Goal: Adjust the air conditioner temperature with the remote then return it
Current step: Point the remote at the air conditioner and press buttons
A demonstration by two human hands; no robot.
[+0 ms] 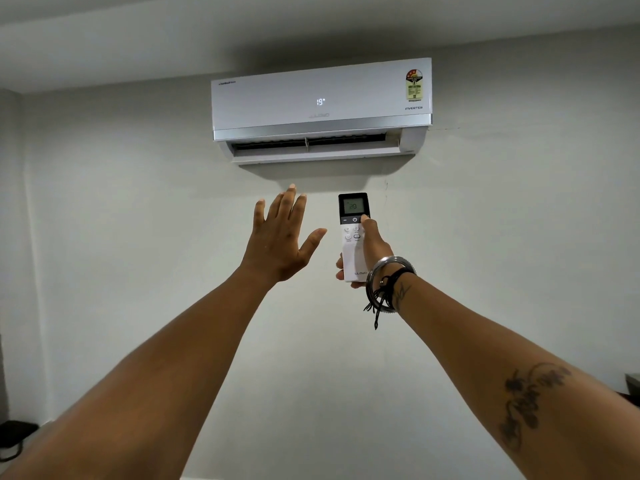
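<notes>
A white wall-mounted air conditioner (322, 105) hangs high on the wall, its louvre open and its front display reading 19. Below it my right hand (372, 247) holds a white remote (352, 244) upright, pointed at the unit. My thumb rests on the button at the right of the remote's dark top band. The remote's small screen reads 20. My left hand (280, 237) is raised beside the remote, palm toward the wall, fingers spread and holding nothing.
A plain pale wall (138, 237) fills the view, with the ceiling above. A dark object (15, 434) sits at the lower left edge. Something grey and dark (632, 389) shows at the right edge. Metal bangles and black threads circle my right wrist.
</notes>
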